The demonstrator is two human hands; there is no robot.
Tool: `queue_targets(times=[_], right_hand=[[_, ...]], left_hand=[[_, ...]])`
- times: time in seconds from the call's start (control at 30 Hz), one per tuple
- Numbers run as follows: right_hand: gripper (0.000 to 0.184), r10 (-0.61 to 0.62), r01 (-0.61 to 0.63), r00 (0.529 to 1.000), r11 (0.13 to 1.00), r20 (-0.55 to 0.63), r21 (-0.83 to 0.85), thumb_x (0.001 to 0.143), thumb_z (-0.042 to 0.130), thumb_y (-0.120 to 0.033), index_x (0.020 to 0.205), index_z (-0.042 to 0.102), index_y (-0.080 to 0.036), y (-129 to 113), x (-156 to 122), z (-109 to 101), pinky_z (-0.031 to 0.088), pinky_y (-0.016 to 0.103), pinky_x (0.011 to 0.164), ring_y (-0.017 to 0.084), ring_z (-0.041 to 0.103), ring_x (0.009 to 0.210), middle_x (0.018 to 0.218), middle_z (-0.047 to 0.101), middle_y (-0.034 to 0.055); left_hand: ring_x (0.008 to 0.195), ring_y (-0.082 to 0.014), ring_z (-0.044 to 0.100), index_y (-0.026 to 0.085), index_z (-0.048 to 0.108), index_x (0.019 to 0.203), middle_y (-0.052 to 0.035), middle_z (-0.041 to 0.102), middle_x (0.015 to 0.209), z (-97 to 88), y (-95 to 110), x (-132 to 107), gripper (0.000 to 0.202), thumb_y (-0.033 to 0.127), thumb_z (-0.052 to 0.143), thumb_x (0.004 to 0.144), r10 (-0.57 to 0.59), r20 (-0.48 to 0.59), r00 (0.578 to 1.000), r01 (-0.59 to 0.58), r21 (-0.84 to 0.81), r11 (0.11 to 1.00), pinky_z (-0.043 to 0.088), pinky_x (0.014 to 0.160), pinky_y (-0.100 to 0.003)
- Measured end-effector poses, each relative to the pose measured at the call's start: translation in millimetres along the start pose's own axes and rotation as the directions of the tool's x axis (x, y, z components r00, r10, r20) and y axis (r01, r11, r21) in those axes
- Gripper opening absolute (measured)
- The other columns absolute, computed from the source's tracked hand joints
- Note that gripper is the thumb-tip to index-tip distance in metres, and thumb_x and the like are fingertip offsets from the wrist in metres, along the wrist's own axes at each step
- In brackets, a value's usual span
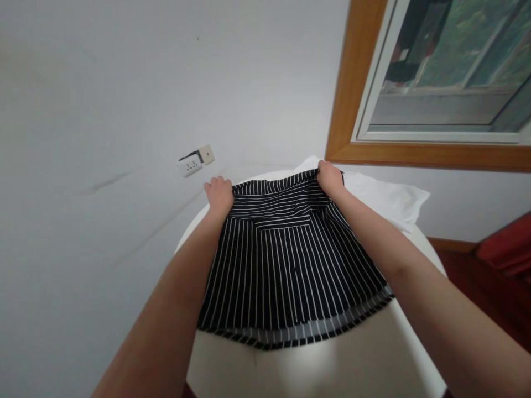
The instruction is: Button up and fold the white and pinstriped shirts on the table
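A black garment with thin white stripes (286,260) lies spread on a round white table (357,359). My left hand (219,194) is closed on the garment's far left corner. My right hand (329,177) is closed on its far right corner. Both arms reach forward over the cloth. The near hem of the garment lies flat toward me, showing a lighter striped inner edge.
A folded white cloth (385,199) lies on the table behind the garment at the right. A wall socket (194,161) sits on the white wall at the left. A wood-framed window (435,83) is at the upper right. Red fabric (506,249) shows at the right edge.
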State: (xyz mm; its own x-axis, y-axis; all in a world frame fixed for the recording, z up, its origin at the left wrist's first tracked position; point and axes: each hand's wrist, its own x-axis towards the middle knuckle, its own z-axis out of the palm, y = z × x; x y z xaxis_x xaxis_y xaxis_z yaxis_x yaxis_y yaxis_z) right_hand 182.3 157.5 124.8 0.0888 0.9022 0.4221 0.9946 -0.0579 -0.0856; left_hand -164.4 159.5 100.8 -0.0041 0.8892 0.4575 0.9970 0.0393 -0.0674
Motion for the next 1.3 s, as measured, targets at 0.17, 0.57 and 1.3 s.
queue_targets(times=[0.17,0.57,1.3], right_hand=[[0.042,-0.104,0.096,0.99,0.992,0.095,0.088,0.09,0.035,-0.011,0.13,0.048,-0.013,-1,-17,33,0.046,0.037,0.089,0.026,0.058,0.106,0.136,0.046,0.0189],[0.054,-0.706,0.594,0.677,0.691,0.208,0.412,0.09,0.05,-0.053,0.138,0.048,-0.026,18,-152,21,0.023,0.051,0.113,0.027,0.028,0.141,0.152,0.034,0.0076],[0.054,-0.768,0.537,0.612,0.578,0.187,0.615,0.079,0.068,-0.048,0.126,0.061,-0.022,41,-213,-12,0.033,0.043,0.11,0.026,0.046,0.13,0.138,0.053,0.0099]], left_hand=[[0.134,-0.0366,0.032,0.013,0.05,0.13,-0.0216,0.042,0.142,11.9,12,-26,0.045,0.017,0.034,0.088,-0.054,-0.001,0.999,0.053,-0.06,0.997,0.017,0.107,-0.062],[0.136,-0.0238,0.036,0.022,0.052,0.131,-0.0102,0.042,0.146,-8.4,54,-153,0.05,0.051,0.046,0.091,0.703,0.019,0.711,-0.587,-0.535,0.608,0.028,0.113,-0.043],[0.084,-0.0194,0.062,0.024,0.062,0.093,-0.0018,0.068,0.089,-44.2,81,-153,0.035,0.051,0.041,0.093,0.446,0.21,0.87,-0.314,-0.462,0.829,0.043,0.072,-0.028]])
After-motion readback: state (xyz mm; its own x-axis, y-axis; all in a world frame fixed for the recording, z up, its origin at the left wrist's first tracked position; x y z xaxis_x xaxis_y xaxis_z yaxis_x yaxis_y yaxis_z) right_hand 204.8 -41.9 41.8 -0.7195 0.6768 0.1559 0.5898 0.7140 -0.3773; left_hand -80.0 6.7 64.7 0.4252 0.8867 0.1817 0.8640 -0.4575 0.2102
